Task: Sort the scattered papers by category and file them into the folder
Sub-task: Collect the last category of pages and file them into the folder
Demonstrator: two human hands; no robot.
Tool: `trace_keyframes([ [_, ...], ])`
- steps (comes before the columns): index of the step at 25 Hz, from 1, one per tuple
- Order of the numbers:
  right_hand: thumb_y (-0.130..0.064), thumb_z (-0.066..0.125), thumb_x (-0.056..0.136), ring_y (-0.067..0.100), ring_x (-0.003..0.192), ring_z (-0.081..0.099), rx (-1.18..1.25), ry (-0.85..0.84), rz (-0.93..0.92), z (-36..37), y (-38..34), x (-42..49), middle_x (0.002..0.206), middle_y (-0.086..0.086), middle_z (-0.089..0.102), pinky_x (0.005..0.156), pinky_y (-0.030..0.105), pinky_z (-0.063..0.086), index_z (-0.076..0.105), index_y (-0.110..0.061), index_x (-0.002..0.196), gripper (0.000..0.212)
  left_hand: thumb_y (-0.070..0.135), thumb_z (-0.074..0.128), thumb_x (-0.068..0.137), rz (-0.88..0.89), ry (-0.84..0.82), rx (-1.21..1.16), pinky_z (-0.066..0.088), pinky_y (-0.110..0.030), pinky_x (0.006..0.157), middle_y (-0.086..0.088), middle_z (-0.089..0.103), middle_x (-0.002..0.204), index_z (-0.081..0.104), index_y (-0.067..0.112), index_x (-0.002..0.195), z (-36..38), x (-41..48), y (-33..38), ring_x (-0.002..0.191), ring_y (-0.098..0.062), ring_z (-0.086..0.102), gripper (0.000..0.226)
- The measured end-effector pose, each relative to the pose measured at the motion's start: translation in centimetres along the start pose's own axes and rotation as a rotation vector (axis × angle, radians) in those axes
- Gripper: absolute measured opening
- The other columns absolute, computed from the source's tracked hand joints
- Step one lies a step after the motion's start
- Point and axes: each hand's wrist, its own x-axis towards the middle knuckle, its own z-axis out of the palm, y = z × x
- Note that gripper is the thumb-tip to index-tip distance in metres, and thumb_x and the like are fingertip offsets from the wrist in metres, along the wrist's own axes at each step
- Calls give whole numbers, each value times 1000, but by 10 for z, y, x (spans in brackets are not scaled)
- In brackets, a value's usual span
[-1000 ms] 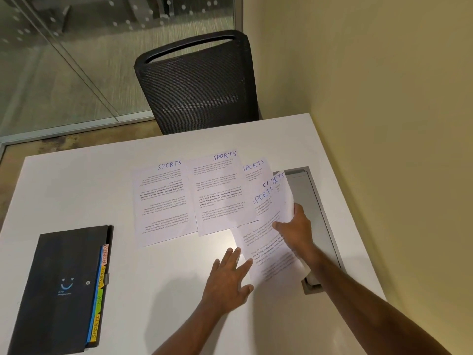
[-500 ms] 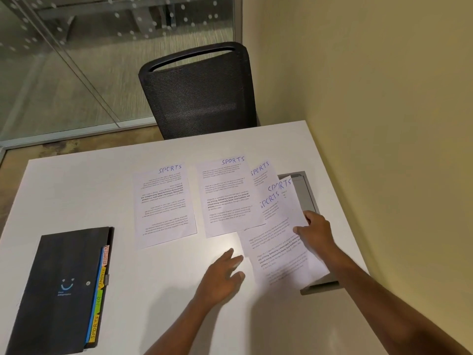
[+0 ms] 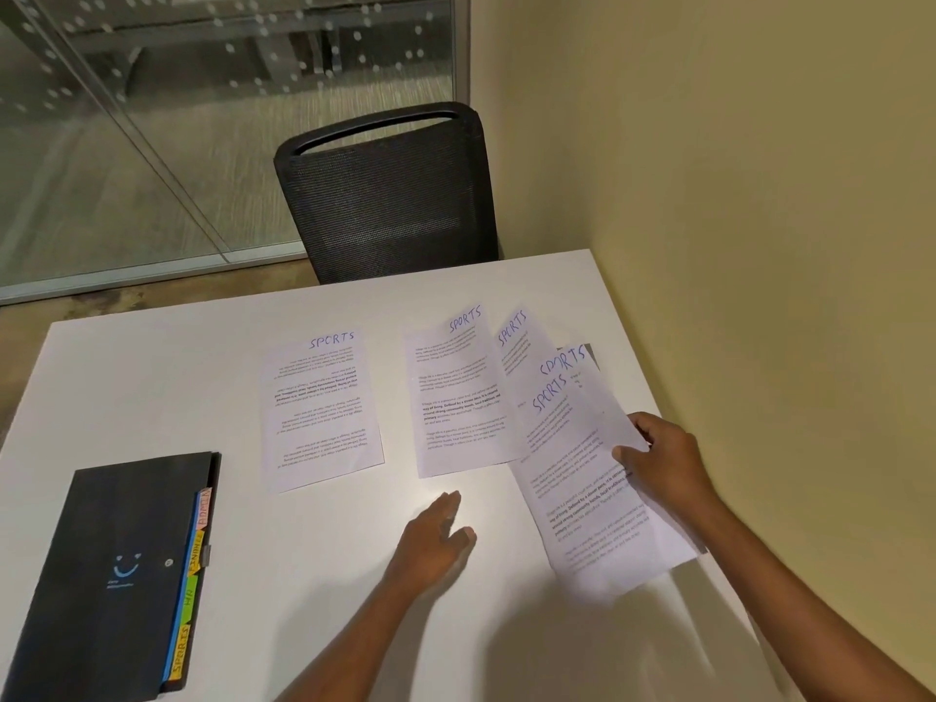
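White table [image 3: 152, 387], black chair [image 3: 390, 195], glass wall [image 3: 152, 144] behind. Right hand [image 3: 668, 463] pinches SPORTS sheets [image 3: 582, 499] at right. Left hand [image 3: 430, 544], now off them, is open.

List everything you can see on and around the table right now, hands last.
loose sheet: one, white, headed SPORTS, table centre, lying alone
overlapped sheets: two, white, headed SPORTS, flat on the table, right of it
held sheets: two visible, white, headed SPORTS, fanned, table's right side
folder: one, black with coloured tabs, table's left
table: one, white
chair: one, black mesh, behind the table
left hand: fingers relaxed, at bare table
right hand: grips the held sheets
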Motion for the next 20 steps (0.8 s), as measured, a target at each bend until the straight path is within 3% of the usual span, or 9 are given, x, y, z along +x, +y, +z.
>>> trace_keyframes([
  [2, 2, 74, 92, 13, 71, 71, -24, 20, -21, -12, -9, -6, 91, -7, 77, 52, 11, 48, 77, -22, 102, 26, 31, 69, 101, -8, -9, -17, 31, -16, 103, 14, 54, 144, 42, 21, 164, -4, 3, 0, 127, -5, 51, 69],
  [8, -3, 75, 93, 7, 75, 75, 2, 92, -71, -39, -39, -22, 96, -12, 79, 65, 25, 58, 76, -32, 104, 31, 36, 79, 89, -92, -101, -169, 33, -25, 123, 6, 46, 166, 44, 19, 162, -16, 7, 0, 150, -9, 46, 83],
  [10, -3, 75, 93, 3, 74, 74, 10, 110, -108, -44, -51, -29, 95, -16, 79, 70, 31, 62, 76, -35, 105, 34, 49, 83, 76, -149, -131, -268, 41, -27, 115, 8, 55, 156, 57, 25, 150, -19, 10, -2, 138, -7, 55, 81],
  [11, -2, 74, 93, 1, 74, 74, 16, 119, -131, -47, -57, -32, 94, -18, 79, 71, 31, 62, 75, -35, 106, 35, 51, 84, 75, -154, -153, -292, 45, -25, 102, 10, 60, 138, 65, 33, 129, -19, 12, -1, 123, -6, 60, 60],
  [12, -2, 74, 93, 0, 75, 73, 27, 127, -152, -49, -63, -35, 93, -20, 78, 70, 29, 61, 75, -35, 107, 36, 53, 84, 75, -141, -172, -332, 42, -25, 89, 10, 57, 117, 62, 36, 104, -22, 7, 5, 107, -4, 62, 40],
  [14, -1, 74, 94, -2, 76, 73, 77, 122, -185, -54, -73, -42, 92, -20, 78, 64, 16, 56, 76, -30, 108, 33, 54, 84, 84, -93, -189, -425, 38, -27, 82, 9, 49, 100, 49, 30, 89, -28, -4, 25, 85, 4, 65, 43],
  [16, 0, 75, 94, -1, 80, 75, 180, 85, -194, -54, -80, -47, 95, -15, 80, 66, 15, 55, 77, -27, 110, 31, 57, 80, 91, -85, -210, -533, 47, -33, 95, 12, 59, 100, 56, 21, 96, -36, -14, 45, 90, 11, 69, 43],
  [18, 4, 75, 94, 15, 92, 80, 351, 22, -168, -48, -84, -49, 103, -6, 82, 79, 33, 62, 77, -24, 113, 34, 65, 83, 84, -88, -233, -721, 52, -50, 111, 11, 72, 118, 70, 26, 119, -47, -23, 67, 115, -2, 70, 54],
  [20, 14, 71, 92, 32, 105, 79, 586, -79, -119, -38, -84, -49, 116, 9, 81, 92, 48, 64, 74, -13, 123, 41, 61, 79, 89, -15, -227, -913, 57, -50, 108, 3, 74, 135, 70, 26, 134, -58, -24, 85, 128, -18, 69, 58],
])
